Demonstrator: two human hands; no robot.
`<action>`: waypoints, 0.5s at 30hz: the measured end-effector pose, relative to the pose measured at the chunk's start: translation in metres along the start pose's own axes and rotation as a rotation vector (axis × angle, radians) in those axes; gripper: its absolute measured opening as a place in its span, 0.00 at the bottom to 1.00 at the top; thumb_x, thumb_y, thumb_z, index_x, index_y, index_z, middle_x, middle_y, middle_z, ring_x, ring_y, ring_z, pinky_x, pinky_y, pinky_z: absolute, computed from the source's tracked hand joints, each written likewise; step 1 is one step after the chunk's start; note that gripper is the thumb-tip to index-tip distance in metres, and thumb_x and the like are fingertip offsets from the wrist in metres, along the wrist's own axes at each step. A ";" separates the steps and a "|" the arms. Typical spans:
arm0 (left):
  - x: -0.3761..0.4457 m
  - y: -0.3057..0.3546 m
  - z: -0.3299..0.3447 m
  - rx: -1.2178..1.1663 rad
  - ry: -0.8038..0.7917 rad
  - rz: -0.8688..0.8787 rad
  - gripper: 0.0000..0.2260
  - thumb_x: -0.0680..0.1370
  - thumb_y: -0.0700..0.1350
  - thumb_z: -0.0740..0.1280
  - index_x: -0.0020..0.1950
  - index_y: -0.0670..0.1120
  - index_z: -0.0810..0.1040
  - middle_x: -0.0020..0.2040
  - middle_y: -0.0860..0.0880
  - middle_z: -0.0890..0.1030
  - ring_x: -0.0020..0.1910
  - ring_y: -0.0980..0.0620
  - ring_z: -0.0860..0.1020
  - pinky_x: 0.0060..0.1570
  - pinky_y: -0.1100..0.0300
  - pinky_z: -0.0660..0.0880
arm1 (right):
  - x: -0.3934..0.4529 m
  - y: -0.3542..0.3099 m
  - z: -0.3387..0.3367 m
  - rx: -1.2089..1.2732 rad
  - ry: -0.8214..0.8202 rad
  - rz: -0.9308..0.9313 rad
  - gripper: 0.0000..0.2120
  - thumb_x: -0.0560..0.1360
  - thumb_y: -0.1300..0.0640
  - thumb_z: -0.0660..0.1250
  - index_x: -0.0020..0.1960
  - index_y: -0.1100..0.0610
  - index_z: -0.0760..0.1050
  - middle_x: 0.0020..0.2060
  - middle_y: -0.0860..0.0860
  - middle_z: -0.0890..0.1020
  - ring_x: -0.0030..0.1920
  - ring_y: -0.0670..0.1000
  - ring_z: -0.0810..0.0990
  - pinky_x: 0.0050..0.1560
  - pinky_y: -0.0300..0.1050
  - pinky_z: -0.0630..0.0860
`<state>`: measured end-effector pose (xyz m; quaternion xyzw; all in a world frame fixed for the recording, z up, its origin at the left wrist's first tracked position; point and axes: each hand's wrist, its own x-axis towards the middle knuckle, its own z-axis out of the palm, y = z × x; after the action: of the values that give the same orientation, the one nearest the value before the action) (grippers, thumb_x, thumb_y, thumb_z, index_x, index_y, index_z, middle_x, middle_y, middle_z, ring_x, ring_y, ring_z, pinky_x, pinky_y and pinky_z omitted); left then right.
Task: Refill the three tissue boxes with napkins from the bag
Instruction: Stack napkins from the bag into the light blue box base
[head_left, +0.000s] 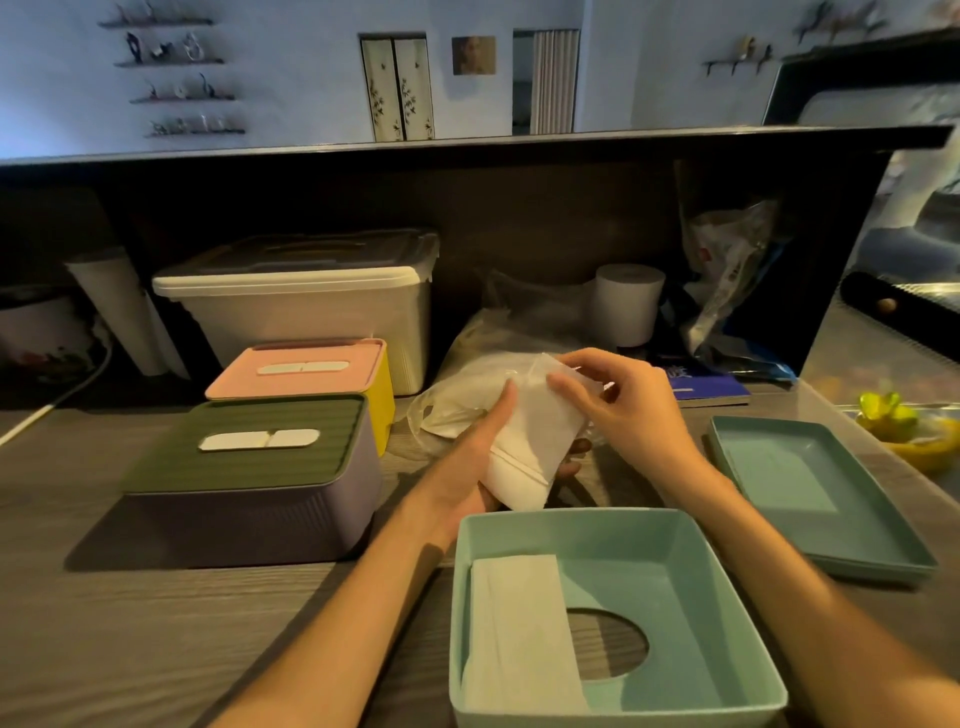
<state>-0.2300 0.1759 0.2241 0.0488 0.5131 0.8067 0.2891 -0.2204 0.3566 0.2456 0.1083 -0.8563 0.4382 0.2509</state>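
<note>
A teal tissue box (737, 613) lies open and upside down near the table's front edge, with a stack of white napkins (519, 634) in its left half. Its teal lid (810, 493) rests to the right. Above the box my left hand (478, 457) holds a clear-wrapped pack of napkins (530, 441) from below, thumb on top. My right hand (623, 405) pinches the wrap at the pack's upper end. Behind it lies the clear plastic bag (483, 353). A purple box with a green lid (254, 467) and a yellow box with a pink lid (306, 369) stand closed at left.
A large white storage bin (296, 306) stands behind the closed boxes. A white paper roll (628, 301) and crumpled plastic packaging (727, 275) sit at the back right against the dark counter wall. A yellow-green object (904, 421) lies at the far right.
</note>
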 end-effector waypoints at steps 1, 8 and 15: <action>-0.001 -0.001 -0.001 0.043 -0.009 0.037 0.21 0.79 0.56 0.69 0.68 0.45 0.78 0.58 0.40 0.84 0.55 0.40 0.84 0.53 0.49 0.82 | 0.001 0.002 -0.001 -0.043 0.023 -0.037 0.12 0.78 0.49 0.71 0.59 0.51 0.84 0.50 0.44 0.85 0.49 0.41 0.80 0.43 0.30 0.74; -0.007 0.005 -0.005 0.055 -0.100 0.138 0.19 0.82 0.40 0.65 0.72 0.47 0.72 0.63 0.40 0.82 0.55 0.42 0.84 0.43 0.56 0.82 | 0.008 0.007 -0.023 0.068 0.028 0.264 0.20 0.78 0.41 0.68 0.66 0.49 0.78 0.55 0.44 0.83 0.54 0.41 0.80 0.42 0.29 0.76; -0.010 0.007 -0.006 0.094 -0.074 0.145 0.16 0.82 0.39 0.65 0.70 0.49 0.73 0.59 0.42 0.84 0.48 0.46 0.86 0.37 0.57 0.81 | 0.007 0.005 -0.030 0.399 -0.187 0.428 0.16 0.72 0.43 0.73 0.55 0.50 0.85 0.49 0.47 0.88 0.56 0.51 0.84 0.61 0.53 0.80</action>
<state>-0.2270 0.1644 0.2293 0.1293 0.5345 0.7982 0.2459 -0.2184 0.3836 0.2608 0.0123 -0.7762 0.6286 0.0468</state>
